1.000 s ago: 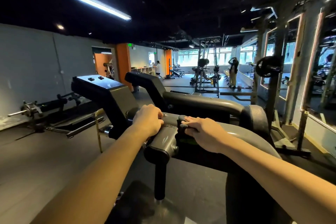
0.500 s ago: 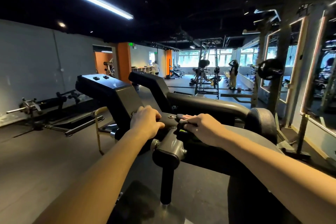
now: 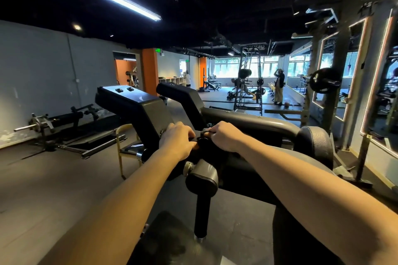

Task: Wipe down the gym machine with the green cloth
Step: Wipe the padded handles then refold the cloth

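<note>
The dark grey steel gym machine (image 3: 247,123) fills the middle of the view, a curved tubular frame running from a rounded black padded roller (image 3: 314,146) on the right toward two angled black vinyl arm pads (image 3: 133,103) on the left. Its paint is matte with a dull sheen, and a short black post (image 3: 201,215) hangs from a boxy grey bracket (image 3: 202,176) below the hands. Both bare forearms reach forward to the junction where frame and pads meet. The left hand (image 3: 176,141) is curled into a loose fist against the side of the nearer pad; what it grips, if anything, cannot be told. The right hand (image 3: 225,136) lies just beside it, fingers bent down over a small dark knob or fitting on the frame. The green cloth cannot be made out; if it is under the right hand, it is hidden. Beyond, the dim gym floor (image 3: 53,178) holds a loaded barbell sled (image 3: 49,122) near the grey wall.
</note>
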